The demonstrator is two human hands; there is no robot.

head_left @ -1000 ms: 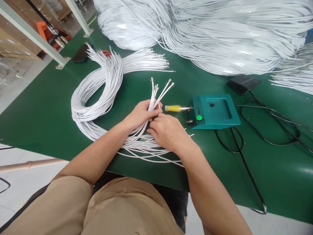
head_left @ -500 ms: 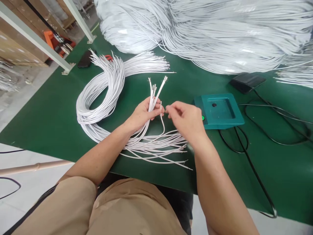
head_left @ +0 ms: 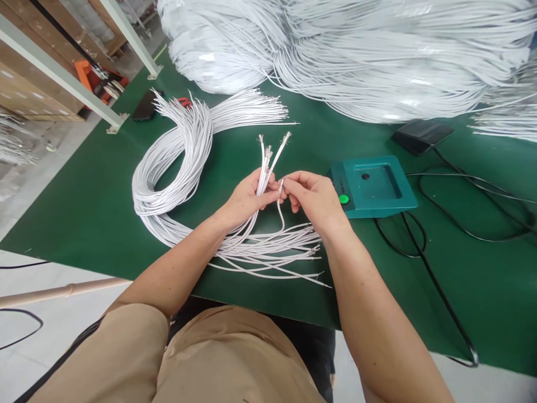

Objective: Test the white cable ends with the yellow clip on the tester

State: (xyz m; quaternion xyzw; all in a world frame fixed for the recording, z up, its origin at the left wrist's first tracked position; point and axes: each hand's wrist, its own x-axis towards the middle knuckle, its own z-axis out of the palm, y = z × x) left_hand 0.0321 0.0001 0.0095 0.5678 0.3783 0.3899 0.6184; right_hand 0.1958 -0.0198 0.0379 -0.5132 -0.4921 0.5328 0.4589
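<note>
- The left hand (head_left: 245, 196) grips a small bunch of thin white wires with frayed, fanned-out tips (head_left: 263, 173), thumb across them; this closed hold seems meant to keep the frayed tips upright and together, leaned away from the tabletop's near edge.
- The right hand (head_left: 319, 201) is bent inward, thumb and forefinger narrowed to a small gap or none; whether they press firmly on anything is too small to tell.
- Between both sets of fingertips stands the tip of a single curved white wire (head_left: 279, 212), just right of the bunch; its length bends down toward the near edge, so the tip is at the grip and the rest hangs below, apparently to leave that end within reach of both hands.
- Loose white wire ends (head_left: 293, 240) lie between the hands and the near edge, pointing right, probably spread so that one can be singled out.
- A thick looped coil of white wires (head_left: 145, 179) rests toward the green tabletop's (head_left: 75, 218) left edge, perhaps to leave the space before the person for the hands.
- A teal box with a shallow tray and green button (head_left: 369, 208) sits just right of the right hand, likely for easy reach.
</note>
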